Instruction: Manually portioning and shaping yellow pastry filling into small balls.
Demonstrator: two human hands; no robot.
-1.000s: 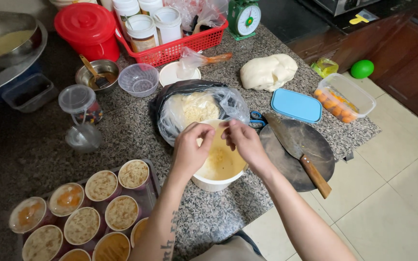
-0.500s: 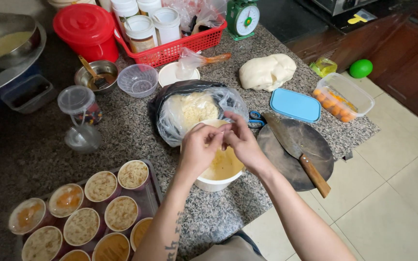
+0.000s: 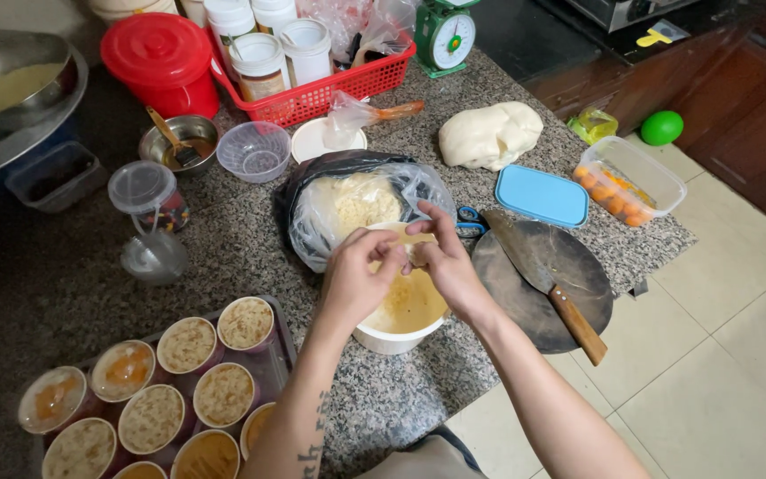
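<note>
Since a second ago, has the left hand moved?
Yes. The left hand has drawn in toward the right hand, both now together over the white bowl.

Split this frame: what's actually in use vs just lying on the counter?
In use:
left hand and right hand, pinching a small pale lump together
white bowl of yellow paste beneath them
plastic bag of crumbly filling just behind

Lying about:
cleaver on round board
dough ball
blue lid
green scale
red bucket

White-lidded labelled jars [image 3: 263, 62] stand in the red basket [image 3: 330, 93].
</note>
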